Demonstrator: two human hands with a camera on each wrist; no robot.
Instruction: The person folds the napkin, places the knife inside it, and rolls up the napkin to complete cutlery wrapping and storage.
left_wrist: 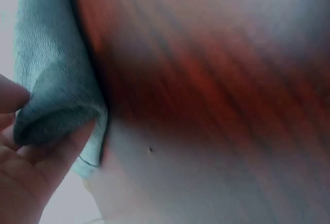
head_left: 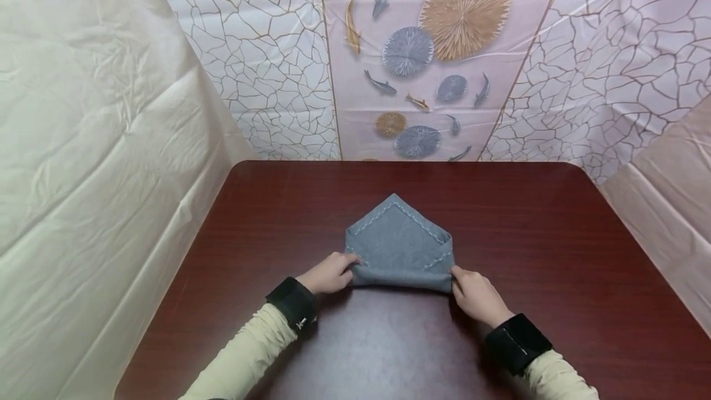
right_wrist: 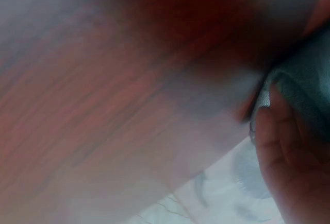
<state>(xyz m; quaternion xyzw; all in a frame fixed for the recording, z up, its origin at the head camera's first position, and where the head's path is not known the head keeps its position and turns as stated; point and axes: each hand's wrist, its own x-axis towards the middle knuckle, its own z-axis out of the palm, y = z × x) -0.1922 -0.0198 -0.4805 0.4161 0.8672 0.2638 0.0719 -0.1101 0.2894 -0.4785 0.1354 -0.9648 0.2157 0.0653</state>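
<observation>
A grey-blue cloth [head_left: 397,242] with pale stitching along its borders lies folded on the dark red table, one pointed corner facing the far side. Its near edge forms a thick fold or roll. At the left end of that edge, my left hand [head_left: 332,273] pinches the fabric. My right hand [head_left: 479,296] grips the opposite end between thumb and fingers. In the left wrist view, the thumb and fingers of the left hand [left_wrist: 31,157] hold the curled end of the cloth [left_wrist: 54,80]. The right wrist view has the right hand [right_wrist: 294,157] at the cloth's corner [right_wrist: 304,85].
The wood-grain table [head_left: 266,215] has rounded far corners. Behind it hangs a patterned curtain [head_left: 405,104] with fish and round leaf shapes. A cream drape [head_left: 111,141] stands along the left side, another pale drape [head_left: 661,190] along the right.
</observation>
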